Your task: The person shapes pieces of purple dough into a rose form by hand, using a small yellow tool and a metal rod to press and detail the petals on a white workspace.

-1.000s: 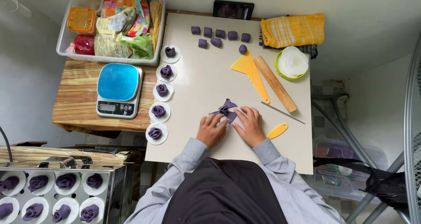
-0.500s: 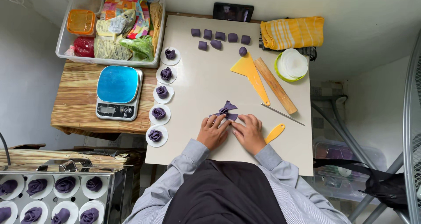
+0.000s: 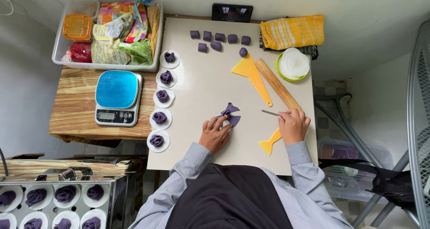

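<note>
Hands at purple dough, pale tabletop (image 3: pixel 210 83).
Left hand (image 3: pixel 215 134) rests loosely spread, fingertips on folded purple dough piece (image 3: pixel 230 113) at mid-tabletop. Right hand (image 3: pixel 293 126) closed around thin metal tool (image 3: pixel 270 113), tip pointing toward the dough, beside wooden rolling pin (image 3: pixel 277 84) and yellow scraper (image 3: pixel 270 144).

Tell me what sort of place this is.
Most likely a small home kitchen or cottage bakery. A kitchen scale, a rolling pin, purple dough pieces on the work table and shaped purple buns on paper rounds show it.
</note>
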